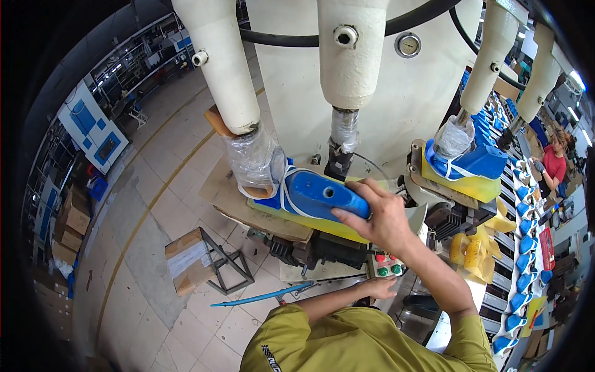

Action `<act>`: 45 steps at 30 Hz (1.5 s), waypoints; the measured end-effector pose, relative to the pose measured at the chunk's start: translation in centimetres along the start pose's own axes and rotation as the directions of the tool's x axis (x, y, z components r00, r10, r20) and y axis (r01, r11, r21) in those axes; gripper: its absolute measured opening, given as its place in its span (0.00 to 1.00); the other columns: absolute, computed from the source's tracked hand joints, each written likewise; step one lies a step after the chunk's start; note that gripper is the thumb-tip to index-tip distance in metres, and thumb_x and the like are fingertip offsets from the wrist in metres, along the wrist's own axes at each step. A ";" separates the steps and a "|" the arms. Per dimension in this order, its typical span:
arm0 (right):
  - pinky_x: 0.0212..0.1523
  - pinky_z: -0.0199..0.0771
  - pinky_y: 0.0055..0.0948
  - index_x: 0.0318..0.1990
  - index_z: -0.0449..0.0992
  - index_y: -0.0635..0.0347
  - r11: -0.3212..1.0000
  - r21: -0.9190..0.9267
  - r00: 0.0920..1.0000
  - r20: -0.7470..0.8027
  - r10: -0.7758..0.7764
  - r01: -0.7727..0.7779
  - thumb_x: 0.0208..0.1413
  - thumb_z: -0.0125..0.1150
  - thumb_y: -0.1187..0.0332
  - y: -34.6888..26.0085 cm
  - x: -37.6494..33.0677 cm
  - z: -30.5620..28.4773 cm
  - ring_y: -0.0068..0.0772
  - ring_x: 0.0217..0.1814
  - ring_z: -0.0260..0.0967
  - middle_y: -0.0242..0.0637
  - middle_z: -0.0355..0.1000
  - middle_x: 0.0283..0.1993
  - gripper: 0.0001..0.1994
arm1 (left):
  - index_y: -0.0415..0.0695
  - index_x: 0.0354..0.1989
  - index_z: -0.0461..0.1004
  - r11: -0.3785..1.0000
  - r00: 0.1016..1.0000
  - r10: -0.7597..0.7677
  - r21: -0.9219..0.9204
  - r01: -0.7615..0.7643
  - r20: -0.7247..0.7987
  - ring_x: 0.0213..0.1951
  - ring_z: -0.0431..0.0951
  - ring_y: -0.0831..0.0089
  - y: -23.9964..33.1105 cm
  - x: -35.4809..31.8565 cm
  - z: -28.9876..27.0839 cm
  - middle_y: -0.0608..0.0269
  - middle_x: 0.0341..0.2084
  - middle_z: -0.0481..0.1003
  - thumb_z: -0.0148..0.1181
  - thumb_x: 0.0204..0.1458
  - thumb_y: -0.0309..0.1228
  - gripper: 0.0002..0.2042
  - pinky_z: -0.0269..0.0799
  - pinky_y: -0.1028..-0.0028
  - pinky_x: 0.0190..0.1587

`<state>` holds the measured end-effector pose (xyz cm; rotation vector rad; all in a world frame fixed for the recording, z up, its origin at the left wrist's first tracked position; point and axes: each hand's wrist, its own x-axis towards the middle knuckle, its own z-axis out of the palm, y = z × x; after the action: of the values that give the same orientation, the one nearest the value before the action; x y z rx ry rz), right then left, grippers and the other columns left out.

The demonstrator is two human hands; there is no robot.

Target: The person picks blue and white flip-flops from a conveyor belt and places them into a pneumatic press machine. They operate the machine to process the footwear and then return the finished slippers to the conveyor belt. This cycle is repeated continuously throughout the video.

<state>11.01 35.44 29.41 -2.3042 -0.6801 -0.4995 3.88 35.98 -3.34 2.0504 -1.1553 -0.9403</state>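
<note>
My right hand (387,217) grips the front end of a blue shoe last (319,191), thumb on the near side and fingers over the far side. White cord loops around the last, which rests on a yellow pad (334,228) on the press. A plastic-wrapped press ram (251,158) meets its rear end. My left hand (377,287) lies low, fingers stretched out just below a control box (389,265) with red and green buttons. I cannot tell whether it touches the box.
A second blue last (480,164) sits on a yellow pad under another ram to the right. Yellow moulded pads (474,254) lie nearby. Blue-and-white shoe parts (525,247) line a roller conveyor. A person in red (553,164) stands beyond it. A metal stand (230,266) is on the floor.
</note>
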 end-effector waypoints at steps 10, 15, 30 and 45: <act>0.30 0.76 0.33 0.46 0.78 0.64 0.992 -0.001 0.989 -0.081 -0.127 0.127 0.51 0.69 0.60 2.6 0.0 0.4 0.43 0.30 0.76 0.41 0.75 0.36 0.19 | 0.29 0.70 0.44 0.980 0.969 -0.190 0.035 0.198 -0.161 0.65 0.63 0.46 -5.1 6.6 6.5 0.38 0.73 0.39 0.56 0.53 0.32 0.39 0.62 0.56 0.65; 0.44 0.74 0.39 0.44 0.80 0.61 0.967 0.195 0.987 0.029 0.161 -0.163 0.55 0.65 0.55 3.5 -1.2 0.9 0.48 0.41 0.75 0.42 0.76 0.40 0.18 | 0.26 0.69 0.44 0.972 0.958 -0.220 0.047 0.232 -0.183 0.66 0.61 0.46 -6.0 5.6 6.0 0.36 0.72 0.38 0.58 0.51 0.30 0.41 0.61 0.61 0.66; 0.73 0.45 0.47 0.69 0.53 0.70 0.941 0.261 0.898 -0.325 0.296 -0.216 0.68 0.48 0.59 2.2 -4.9 6.2 0.60 0.75 0.45 0.57 0.55 0.70 0.29 | 0.40 0.70 0.51 0.986 0.880 0.041 0.159 0.039 -0.472 0.54 0.72 0.41 -14.0 6.4 12.9 0.42 0.70 0.49 0.52 0.47 0.20 0.37 0.68 0.50 0.57; 0.71 0.49 0.41 0.69 0.50 0.72 0.939 0.318 0.862 -0.432 0.265 -0.129 0.68 0.44 0.64 1.9 -4.2 4.5 0.56 0.74 0.50 0.59 0.51 0.71 0.28 | 0.36 0.62 0.61 0.999 0.932 0.004 0.035 0.009 -0.361 0.48 0.76 0.49 -8.5 5.1 10.8 0.42 0.58 0.67 0.57 0.51 0.28 0.28 0.71 0.54 0.51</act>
<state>9.58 35.98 23.20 -1.8566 -0.2472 -0.7759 0.92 33.56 -17.51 2.1397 -0.9749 -0.5122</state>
